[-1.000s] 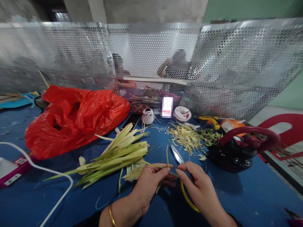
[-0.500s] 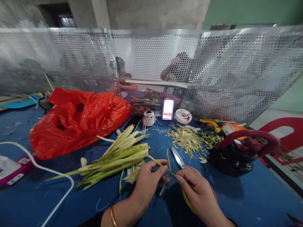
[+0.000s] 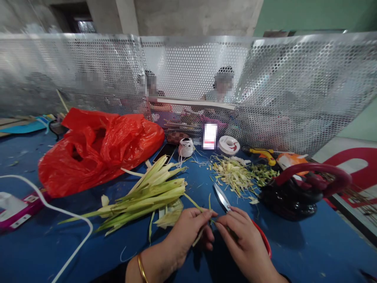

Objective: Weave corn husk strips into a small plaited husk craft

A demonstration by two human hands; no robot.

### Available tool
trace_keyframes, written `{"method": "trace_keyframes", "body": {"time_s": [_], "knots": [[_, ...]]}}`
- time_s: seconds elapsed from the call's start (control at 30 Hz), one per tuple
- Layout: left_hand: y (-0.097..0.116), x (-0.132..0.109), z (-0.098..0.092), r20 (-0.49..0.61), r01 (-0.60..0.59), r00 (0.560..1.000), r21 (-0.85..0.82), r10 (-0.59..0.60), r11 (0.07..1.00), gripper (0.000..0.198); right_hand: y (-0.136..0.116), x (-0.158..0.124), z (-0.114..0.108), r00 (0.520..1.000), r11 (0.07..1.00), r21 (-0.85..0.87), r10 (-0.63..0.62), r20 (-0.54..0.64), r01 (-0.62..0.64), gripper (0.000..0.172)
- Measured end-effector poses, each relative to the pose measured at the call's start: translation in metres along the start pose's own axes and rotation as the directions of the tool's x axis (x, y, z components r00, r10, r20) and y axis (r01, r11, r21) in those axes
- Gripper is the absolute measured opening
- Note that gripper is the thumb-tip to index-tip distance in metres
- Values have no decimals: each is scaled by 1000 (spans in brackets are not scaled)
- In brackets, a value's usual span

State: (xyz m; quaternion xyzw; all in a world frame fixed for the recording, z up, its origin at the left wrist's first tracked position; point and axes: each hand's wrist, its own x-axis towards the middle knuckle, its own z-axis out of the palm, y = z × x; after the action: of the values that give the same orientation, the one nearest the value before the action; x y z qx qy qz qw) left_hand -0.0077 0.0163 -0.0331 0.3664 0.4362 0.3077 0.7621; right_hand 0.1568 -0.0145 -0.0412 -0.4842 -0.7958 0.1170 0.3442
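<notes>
Leaf bundle [image 3: 147, 201] lies left, just beyond left hand [image 3: 190, 226]. Left hand pinches thin green strip [image 3: 193, 201], long axis slanting from bundle's edge down rightward into fingertips. Right hand [image 3: 245, 232], equally near, knuckles up, fingertips gathered by strip's right end; scissors [image 3: 222, 198] gripped in palm, blades pointing forward-left.

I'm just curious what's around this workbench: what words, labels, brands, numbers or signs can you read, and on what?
No words or numbers can be read.
White spool: red marking, too small and blurred to read.
Bright screen: pixelated, unreadable.
White panel at the right: large red shape, cut off; I cannot tell whether it is a letter.
</notes>
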Motion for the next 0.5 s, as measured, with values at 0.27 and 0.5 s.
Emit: {"method": "trace_keyframes", "body": {"time_s": [0.27, 0.5], "knots": [[4, -4, 6, 50, 20, 999, 28, -22, 999, 44, 2, 0, -11, 988, 995, -95, -13, -155, -2, 10], [-13, -12, 11, 118, -105, 991, 469, 55, 877, 37, 1, -1, -13, 962, 942, -281, -230, -145, 183, 40]]}}
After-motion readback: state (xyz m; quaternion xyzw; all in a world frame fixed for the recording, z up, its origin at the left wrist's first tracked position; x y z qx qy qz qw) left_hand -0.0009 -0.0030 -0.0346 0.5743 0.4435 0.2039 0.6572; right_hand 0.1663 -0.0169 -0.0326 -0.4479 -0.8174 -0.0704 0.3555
